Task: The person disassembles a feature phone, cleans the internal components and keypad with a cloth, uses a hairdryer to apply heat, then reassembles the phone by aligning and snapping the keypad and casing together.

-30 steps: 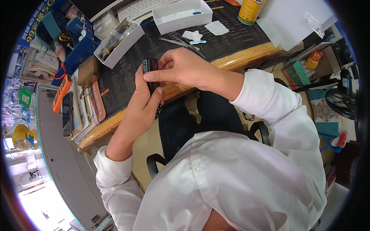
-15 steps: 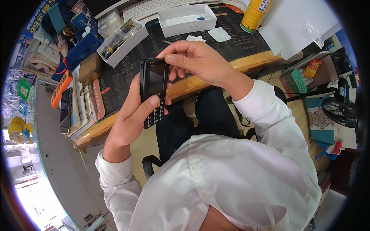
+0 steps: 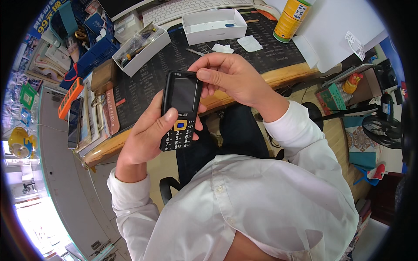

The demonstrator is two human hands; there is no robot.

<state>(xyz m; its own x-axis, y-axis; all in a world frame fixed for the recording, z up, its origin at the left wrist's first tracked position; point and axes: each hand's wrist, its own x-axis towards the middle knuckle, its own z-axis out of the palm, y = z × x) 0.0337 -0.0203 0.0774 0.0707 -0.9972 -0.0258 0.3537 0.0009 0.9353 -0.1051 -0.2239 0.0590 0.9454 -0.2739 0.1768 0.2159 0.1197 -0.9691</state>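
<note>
A black keypad mobile phone (image 3: 183,96) is held upright in front of me, above the desk's front edge. Its screen is dark, and white number keys surround a yellow-framed blue centre button below it. My left hand (image 3: 143,135) is closed around the phone's left side, the thumb lying on its face beside the centre button and fingertips showing at its right edge. At the top right corner, my right hand (image 3: 237,82) pinches the phone between thumb and forefinger; its other fingers curl behind.
On the dark desk mat lie an open white box (image 3: 213,28), white paper scraps (image 3: 249,43) and tweezers (image 3: 195,51). A second white box (image 3: 141,52) holds small parts. A yellow can (image 3: 291,21) stands at the back right. An orange device (image 3: 70,98) and papers lie left. A black fan (image 3: 383,130) stands right.
The phone has tilted so its face turns more toward me, and the whole keypad now shows. Both hands keep their grip; the right hand has shifted slightly down and right with the phone's top.
</note>
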